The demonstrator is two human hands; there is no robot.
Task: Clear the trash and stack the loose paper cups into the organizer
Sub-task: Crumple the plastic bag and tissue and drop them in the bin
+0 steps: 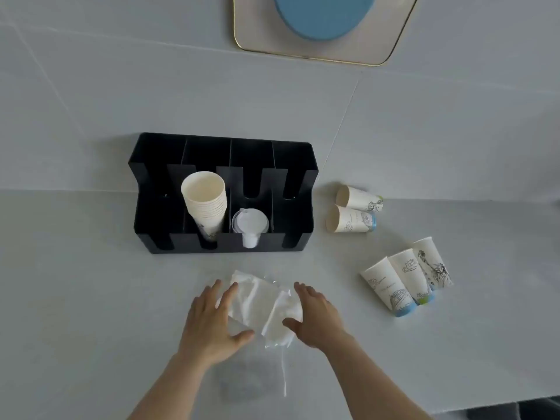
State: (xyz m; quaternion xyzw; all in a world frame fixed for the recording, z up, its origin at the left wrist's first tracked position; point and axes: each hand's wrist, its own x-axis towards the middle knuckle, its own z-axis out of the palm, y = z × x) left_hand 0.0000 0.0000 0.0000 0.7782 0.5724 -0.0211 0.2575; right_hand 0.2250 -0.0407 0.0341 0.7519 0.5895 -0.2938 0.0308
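Observation:
A crumpled white tissue (260, 301) lies on the pale counter in front of the black organizer (151, 216), with a clear plastic wrapper (266, 371) under and below it. My left hand (212, 322) and my right hand (315, 319) rest on either side of the tissue, fingers spread and touching its edges. A stack of paper cups (206, 204) leans in the organizer's second slot, and white lids (250, 225) sit in the third. Two loose printed cups (354, 210) lie on their sides to the right. Three more loose cups (409, 277) stand upside down at the right front.
A beige tray with a gold rim (251, 28) holds a blue round plate (321, 16) at the back. The organizer's outer slots look dark and hold nothing I can see. The counter's front edge (497, 404) shows at the lower right.

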